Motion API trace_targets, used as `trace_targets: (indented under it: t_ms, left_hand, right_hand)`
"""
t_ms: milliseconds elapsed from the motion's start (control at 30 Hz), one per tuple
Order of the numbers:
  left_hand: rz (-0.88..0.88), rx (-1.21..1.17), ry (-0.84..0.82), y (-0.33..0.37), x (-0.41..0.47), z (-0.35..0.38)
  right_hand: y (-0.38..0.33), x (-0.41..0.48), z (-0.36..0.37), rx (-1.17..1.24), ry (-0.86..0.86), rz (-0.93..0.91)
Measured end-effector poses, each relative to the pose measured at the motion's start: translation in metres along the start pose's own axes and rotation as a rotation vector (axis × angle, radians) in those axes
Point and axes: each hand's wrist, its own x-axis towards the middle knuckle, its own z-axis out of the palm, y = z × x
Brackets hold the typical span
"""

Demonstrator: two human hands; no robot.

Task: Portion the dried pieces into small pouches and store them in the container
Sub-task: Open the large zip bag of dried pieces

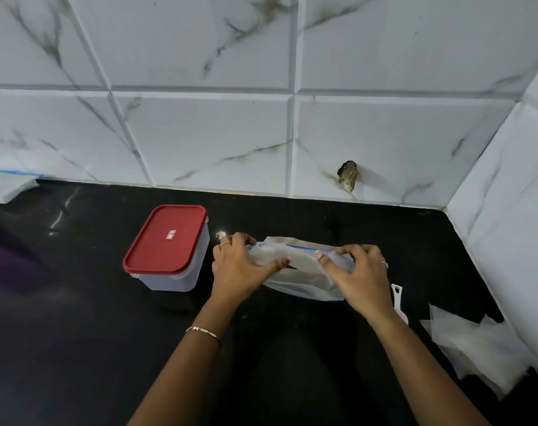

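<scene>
Hands, left hand (240, 265) and right hand (360, 272), pinch zip bag (295, 272); contents seemingly unclear.

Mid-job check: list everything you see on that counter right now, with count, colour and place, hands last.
container: one, clear with red lid shut, left of the hands on the counter
zip bag: one, translucent with blue zip strip, centre, gripped at both ends of its top edge
scoop: one, white, mostly hidden behind the right wrist
small pouches: a loose pile, translucent white, count unclear, right edge by the wall
plastic bags: whitish with blue strip, count unclear, far left by the wall
counter: one, black
wall tiles: white marble pattern, one hole at right
left hand: pinching the bag's left end
right hand: pinching the bag's right end
</scene>
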Motion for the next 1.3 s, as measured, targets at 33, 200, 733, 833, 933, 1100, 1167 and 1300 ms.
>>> trace_targets:
  t_ms: [33,200,733,833,933,1100,1167,1300]
  left_hand:
    - [0.033,0.047,-0.021,-0.004,0.001,0.003]
    - [0.029,-0.003,0.026,-0.009,0.008,0.007]
    - [0.273,0.317,0.040,0.017,0.027,0.000]
    - [0.260,0.378,0.115,0.029,0.025,0.005]
    - [0.225,0.624,0.011,0.027,0.030,0.015]
    - [0.201,0.757,-0.133,0.019,0.037,0.025]
    - [0.219,0.756,-0.154,0.022,0.038,0.026]
    - [0.272,0.657,-0.240,0.015,0.036,0.027]
  right_hand:
    - [0.000,-0.003,0.001,-0.121,-0.004,-0.067]
    - [0.011,-0.004,0.011,-0.245,0.036,-0.284]
    - [-0.004,0.016,-0.023,-0.393,-0.220,-0.502]
    - [-0.008,0.020,-0.019,-0.477,-0.317,-0.460]
    - [-0.007,0.026,-0.014,-0.620,-0.338,-0.344]
    - [-0.011,0.037,-0.017,-0.768,-0.234,-0.186]
    - [-0.014,0.041,-0.017,-0.786,-0.205,-0.148]
    - [-0.008,0.043,-0.012,-0.755,-0.205,-0.205]
